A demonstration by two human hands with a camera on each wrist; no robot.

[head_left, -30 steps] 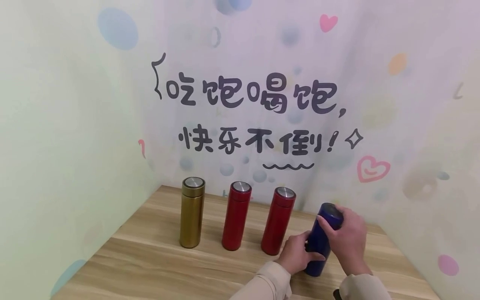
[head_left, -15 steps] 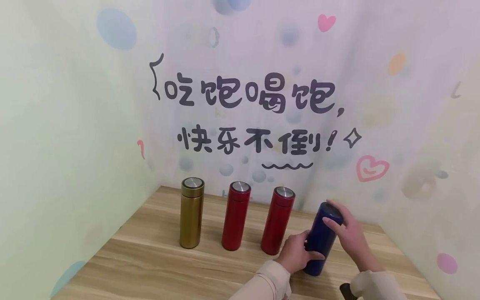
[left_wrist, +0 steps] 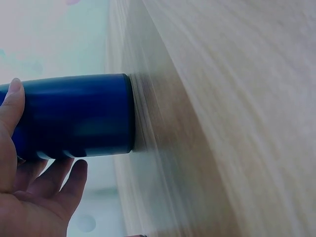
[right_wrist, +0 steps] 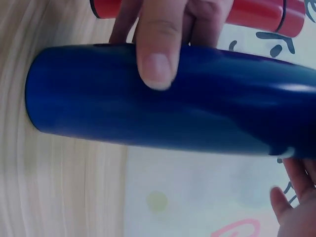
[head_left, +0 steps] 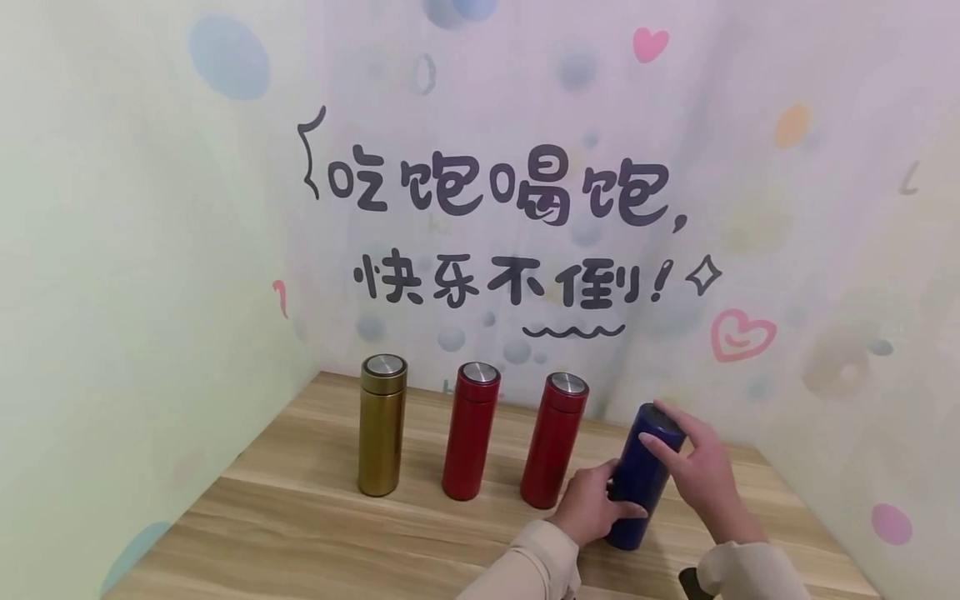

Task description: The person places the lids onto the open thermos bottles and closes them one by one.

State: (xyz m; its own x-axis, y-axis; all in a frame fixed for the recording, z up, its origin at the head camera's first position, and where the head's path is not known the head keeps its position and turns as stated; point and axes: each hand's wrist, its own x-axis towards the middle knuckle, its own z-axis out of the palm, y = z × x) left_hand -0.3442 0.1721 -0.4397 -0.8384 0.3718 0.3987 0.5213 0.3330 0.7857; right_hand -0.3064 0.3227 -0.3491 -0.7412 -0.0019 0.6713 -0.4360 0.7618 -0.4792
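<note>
A blue thermos flask [head_left: 639, 479] stands at the right of the row on the table. My left hand [head_left: 588, 505] grips its lower body, thumb across the front, as the left wrist view also shows with that hand [left_wrist: 37, 197] around the blue flask [left_wrist: 74, 116]. At the top, my right hand [head_left: 705, 473] holds the lid end, thumb on the near side and fingers reaching over behind. Those fingers are partly hidden by the flask. In the right wrist view the flask [right_wrist: 123, 103] crosses the frame, with my left thumb pressed on it.
Left of the blue flask stand two red flasks [head_left: 552, 446] [head_left: 470, 437] and a gold flask [head_left: 382, 433], all upright with silver-topped lids. The wooden table [head_left: 300, 533] meets a printed wall curtain [head_left: 480, 108] behind them.
My right hand has shifted its hold on the lid end, its wrist swinging to the right and its thumb moving along the flask. The left hand keeps its grip; the other flasks stay put.
</note>
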